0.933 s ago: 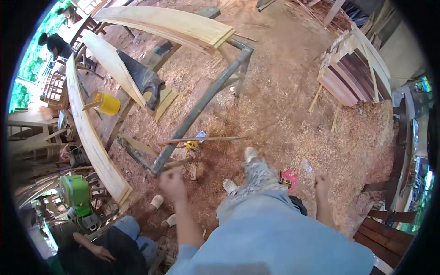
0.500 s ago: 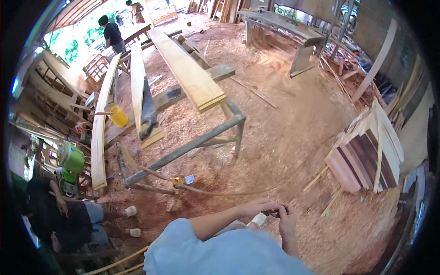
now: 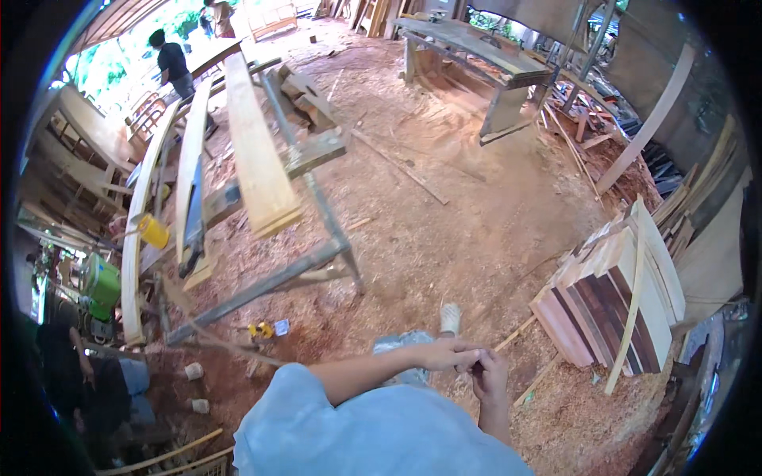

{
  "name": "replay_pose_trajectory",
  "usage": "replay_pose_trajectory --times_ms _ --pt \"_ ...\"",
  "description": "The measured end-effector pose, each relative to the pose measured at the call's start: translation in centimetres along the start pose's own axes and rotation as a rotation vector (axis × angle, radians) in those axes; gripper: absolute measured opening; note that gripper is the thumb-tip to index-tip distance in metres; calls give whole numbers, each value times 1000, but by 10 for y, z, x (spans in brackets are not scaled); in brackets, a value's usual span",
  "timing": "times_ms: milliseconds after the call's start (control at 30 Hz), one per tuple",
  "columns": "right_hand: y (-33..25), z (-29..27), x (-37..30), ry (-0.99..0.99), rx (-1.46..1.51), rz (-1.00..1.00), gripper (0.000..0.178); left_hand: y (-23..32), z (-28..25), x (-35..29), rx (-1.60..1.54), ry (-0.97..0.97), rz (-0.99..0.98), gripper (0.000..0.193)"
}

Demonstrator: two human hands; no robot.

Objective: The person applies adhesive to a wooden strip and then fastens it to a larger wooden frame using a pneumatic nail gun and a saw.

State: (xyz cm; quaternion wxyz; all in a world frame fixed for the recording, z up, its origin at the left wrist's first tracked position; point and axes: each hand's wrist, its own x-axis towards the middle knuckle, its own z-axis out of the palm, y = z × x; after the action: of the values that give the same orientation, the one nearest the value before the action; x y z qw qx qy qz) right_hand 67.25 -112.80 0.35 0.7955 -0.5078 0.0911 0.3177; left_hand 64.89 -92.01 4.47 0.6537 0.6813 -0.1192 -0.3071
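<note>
My left hand and my right hand meet in front of my body, fingers bent and pressed together at the tips. Something small and dark seems to sit between them, too little of it showing to name. Neither hand touches any of the wood around. Closest to them, on the right, a stack of cut boards in pale, pink and dark brown stands on the floor, with a thin pale strip leaning against it. One shoe of mine shows ahead of my hands.
On the left, long planks rest on a trestle with a handsaw and a yellow cup. A person is beside a green machine. A workbench stands far back; shavings cover the floor.
The trestle and planks have shifted left in view, and the board stack sits nearer my hands. My foot has come forward. Both hands stay together.
</note>
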Motion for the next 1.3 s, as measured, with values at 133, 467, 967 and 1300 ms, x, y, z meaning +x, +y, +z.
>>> replay_pose_trajectory --times_ms 133,467,967,1300 --pt "-36 -2 85 95 -51 -12 19 -24 -51 74 -253 63 90 57" --pt "-214 127 344 -96 -507 -76 16 93 -314 138 -7 433 207 47" --pt "-204 389 698 -673 -463 519 6 92 -566 99 -373 1256 127 48" --pt "-203 507 886 -793 -616 766 18 84 -672 -27 89 2125 -701 28"
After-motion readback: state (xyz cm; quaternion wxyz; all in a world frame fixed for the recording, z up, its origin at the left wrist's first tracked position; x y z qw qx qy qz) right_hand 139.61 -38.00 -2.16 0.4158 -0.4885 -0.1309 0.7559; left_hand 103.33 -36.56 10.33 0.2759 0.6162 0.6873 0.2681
